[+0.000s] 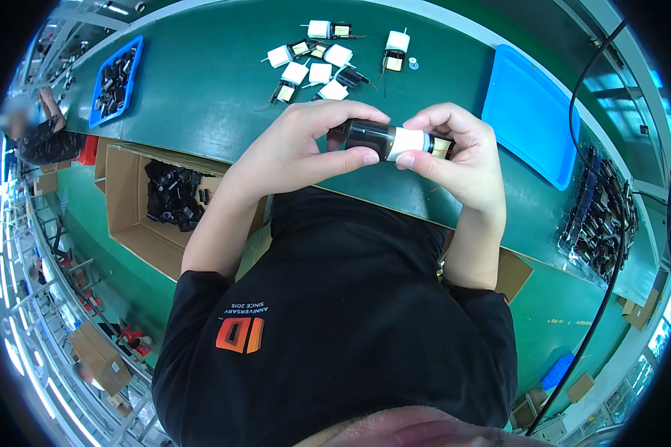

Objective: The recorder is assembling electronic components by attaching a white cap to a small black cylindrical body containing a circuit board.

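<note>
Just above the bench's near edge, my left hand (302,145) is closed round a dark, glossy cylindrical housing (368,137), thumb below and fingers above. My right hand (466,156) pinches a white cylindrical part (409,141) with a black end piece and a yellowish label. The two parts lie end to end in one line, touching; how far one sits inside the other is hidden. Beyond my hands, several similar white-and-black parts (320,73) with thin wires are scattered on the green bench (216,89). A small pale disc (414,63) lies at their right.
At the right lies a blue tray (525,112), with bagged black parts (604,223) past it. Another blue tray (133,56) at the far left holds small black parts. A cardboard box (127,195) of black pieces stands below the bench's left edge. A black cable (572,112) hangs at right.
</note>
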`<control>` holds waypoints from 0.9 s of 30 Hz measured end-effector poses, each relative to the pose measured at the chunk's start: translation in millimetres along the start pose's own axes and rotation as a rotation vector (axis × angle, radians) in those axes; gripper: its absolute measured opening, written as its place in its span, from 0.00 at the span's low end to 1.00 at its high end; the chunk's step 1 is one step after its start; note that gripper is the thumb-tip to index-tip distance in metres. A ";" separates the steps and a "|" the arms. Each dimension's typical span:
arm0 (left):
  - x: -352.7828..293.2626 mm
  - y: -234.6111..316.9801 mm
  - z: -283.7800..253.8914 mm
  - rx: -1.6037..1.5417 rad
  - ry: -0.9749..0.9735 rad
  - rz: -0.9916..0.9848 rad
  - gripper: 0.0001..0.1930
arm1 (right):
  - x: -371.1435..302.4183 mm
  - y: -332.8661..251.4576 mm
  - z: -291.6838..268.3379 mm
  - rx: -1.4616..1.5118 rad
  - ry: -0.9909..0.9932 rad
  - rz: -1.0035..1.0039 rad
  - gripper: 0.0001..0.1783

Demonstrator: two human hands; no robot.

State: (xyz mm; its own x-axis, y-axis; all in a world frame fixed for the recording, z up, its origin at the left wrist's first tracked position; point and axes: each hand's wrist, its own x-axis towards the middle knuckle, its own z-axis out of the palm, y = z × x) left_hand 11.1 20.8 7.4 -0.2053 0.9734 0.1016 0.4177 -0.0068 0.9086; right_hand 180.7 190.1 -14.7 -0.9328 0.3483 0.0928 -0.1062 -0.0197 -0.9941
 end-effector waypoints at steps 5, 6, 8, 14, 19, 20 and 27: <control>0.9 -1.8 -0.5 0.013 0.014 0.015 0.18 | 3.6 3.9 1.0 -0.011 -0.035 -0.028 0.17; 0.2 -2.8 -0.4 0.021 0.014 0.015 0.18 | 3.0 2.7 2.0 -0.055 -0.042 -0.008 0.17; -1.8 -4.3 1.3 0.022 0.013 0.017 0.18 | 2.0 3.3 0.2 -0.077 -0.054 0.006 0.18; -3.4 6.3 0.6 0.027 -0.046 -0.017 0.17 | -1.4 2.2 0.2 -0.003 -0.066 0.010 0.18; -0.3 1.0 3.0 0.001 0.011 -0.037 0.17 | 3.2 15.6 7.0 0.028 -0.031 0.000 0.19; -0.8 -0.5 3.8 0.004 0.012 -0.037 0.17 | 3.7 17.2 8.0 0.029 -0.032 -0.002 0.19; -0.9 3.1 5.6 -0.034 -0.090 -0.128 0.20 | 0.4 28.6 13.5 0.392 0.027 -0.080 0.20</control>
State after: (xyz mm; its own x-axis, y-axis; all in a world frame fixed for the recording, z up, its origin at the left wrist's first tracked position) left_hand 17.5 21.2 7.9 -0.1739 0.9834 -0.0512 0.3625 0.1123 0.9252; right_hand 172.6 177.0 -42.3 -0.9072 0.3880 0.1624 -0.3067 -0.3458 -0.8868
